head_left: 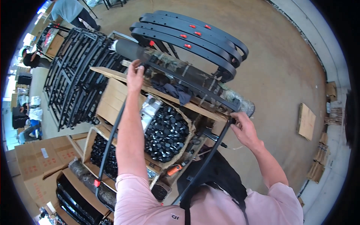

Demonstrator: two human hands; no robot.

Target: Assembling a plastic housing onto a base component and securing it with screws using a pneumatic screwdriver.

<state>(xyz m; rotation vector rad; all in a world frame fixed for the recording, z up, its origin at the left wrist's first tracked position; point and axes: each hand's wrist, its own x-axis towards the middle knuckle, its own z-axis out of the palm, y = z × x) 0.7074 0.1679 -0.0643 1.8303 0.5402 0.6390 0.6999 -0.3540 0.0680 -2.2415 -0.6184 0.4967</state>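
Observation:
A black metal tube frame (191,85) lies across a wooden bench in front of me, its side tubes running back toward my body. My left hand (135,77) is closed at the far left corner of this frame, fingertips on the tube end. At the right corner, my right hand (243,129) pinches the frame, and a small dark round piece (233,120) shows at its fingertips. Under my left forearm, an open carton holds many shiny black plastic caps (167,131). A dark cloth (170,91) lies beyond the wooden board (206,111).
Curved black frame parts with red clips (187,43) stand beyond the bench. Black metal frames (75,75) are stacked at the left. Cardboard boxes (48,157) stand lower left. An orange-handled tool (174,170) lies near my body. A flat board (306,122) is at the right. Another person (73,13) is far left.

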